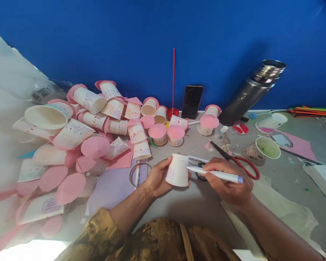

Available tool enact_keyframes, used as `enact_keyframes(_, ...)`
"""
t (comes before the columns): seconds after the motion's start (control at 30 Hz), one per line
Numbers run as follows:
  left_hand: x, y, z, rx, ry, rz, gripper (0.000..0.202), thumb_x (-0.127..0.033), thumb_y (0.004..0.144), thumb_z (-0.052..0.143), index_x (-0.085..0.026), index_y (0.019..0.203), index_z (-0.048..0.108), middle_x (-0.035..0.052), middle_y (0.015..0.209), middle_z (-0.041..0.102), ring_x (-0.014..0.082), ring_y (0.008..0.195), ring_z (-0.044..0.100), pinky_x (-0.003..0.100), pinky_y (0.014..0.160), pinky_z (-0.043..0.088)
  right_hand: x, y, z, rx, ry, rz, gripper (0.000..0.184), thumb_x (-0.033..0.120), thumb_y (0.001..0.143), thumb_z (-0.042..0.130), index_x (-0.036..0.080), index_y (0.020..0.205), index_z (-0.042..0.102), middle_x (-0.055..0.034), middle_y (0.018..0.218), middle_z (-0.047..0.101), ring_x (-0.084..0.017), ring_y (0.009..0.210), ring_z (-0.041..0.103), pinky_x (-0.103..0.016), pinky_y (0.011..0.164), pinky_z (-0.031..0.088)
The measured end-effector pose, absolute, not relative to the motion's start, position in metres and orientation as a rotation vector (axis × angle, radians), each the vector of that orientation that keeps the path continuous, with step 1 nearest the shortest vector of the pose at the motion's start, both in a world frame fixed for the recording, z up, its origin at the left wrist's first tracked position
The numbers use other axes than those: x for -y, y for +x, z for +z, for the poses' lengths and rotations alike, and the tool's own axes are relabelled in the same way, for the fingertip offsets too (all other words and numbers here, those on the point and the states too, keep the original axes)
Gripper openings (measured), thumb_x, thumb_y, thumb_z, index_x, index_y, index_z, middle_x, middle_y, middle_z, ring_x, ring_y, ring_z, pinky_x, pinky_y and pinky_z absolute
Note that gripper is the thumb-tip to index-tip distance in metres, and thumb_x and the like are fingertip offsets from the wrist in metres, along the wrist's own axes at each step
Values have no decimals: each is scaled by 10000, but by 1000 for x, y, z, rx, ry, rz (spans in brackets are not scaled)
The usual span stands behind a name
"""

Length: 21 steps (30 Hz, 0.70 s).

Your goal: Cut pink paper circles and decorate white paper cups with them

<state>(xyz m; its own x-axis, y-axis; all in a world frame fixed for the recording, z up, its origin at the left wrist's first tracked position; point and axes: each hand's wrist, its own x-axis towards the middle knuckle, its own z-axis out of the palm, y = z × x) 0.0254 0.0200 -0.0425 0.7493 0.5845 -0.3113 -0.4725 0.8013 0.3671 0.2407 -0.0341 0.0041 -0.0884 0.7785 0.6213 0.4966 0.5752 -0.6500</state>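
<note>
My left hand [157, 178] is wrapped round a white paper cup [177, 170], held upside down with its wide rim at the bottom. Faint pale lines show on the cup's left side. Between the fingers of my right hand [230, 181] is a white marker [216, 174] with a light blue end. Its tip points left, at the cup's right side; whether it touches I cannot tell. Behind the hands lie another white pen [198, 158] and a pair of scissors [239, 162] with red-and-black handles.
Many decorated paper cups with pink paper discs [95, 146] are heaped at the left. Purple paper [108, 190] lies beside my left forearm. A phone [192, 102] and a dark flask [250, 92] stand by the blue wall. A patterned cup [261, 148] stands at the right.
</note>
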Motion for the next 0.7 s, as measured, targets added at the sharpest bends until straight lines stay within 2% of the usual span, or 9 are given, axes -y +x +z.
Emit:
enact_keyframes(0.23, -20, 27, -43, -417, 275, 599, 415, -398, 993, 550, -110, 1254, 697, 159, 1048, 784, 294, 904, 750, 446, 800, 598, 36, 236, 5, 1722, -980, 321, 207, 109, 885, 648, 272, 1002, 695, -18, 791, 769, -208, 674, 734, -319, 624, 610)
enact_keyframes(0.37, -19, 30, -44, -431, 313, 626, 422, -397, 971, 589, -92, 1235, 712, 175, 1094, 784, 311, 941, 752, 457, 885, 573, 36, 232, 8, 1758, -968, 278, 133, 135, 901, 632, 239, 952, 697, -19, 761, 775, -200, 663, 746, -305, 653, 623)
enact_keyframes(0.53, -18, 31, -45, -444, 326, 663, 417, -390, 950, 624, -87, 1220, 721, 174, 1126, 782, 324, 1020, 743, 464, 966, 544, 34, 230, 12, 1831, -994, 235, 102, 161, 912, 624, 234, 906, 695, -22, 745, 779, -193, 642, 751, -290, 633, 623)
enact_keyframes(0.7, -18, 29, -45, -423, 322, 666, 442, -403, 947, 620, -98, 1256, 703, 170, 1113, 783, 339, 1035, 741, 492, 969, 541, 36, 230, 11, 1750, -1047, 222, 128, 134, 883, 628, 247, 877, 688, 0, 709, 757, -186, 610, 730, -287, 587, 603)
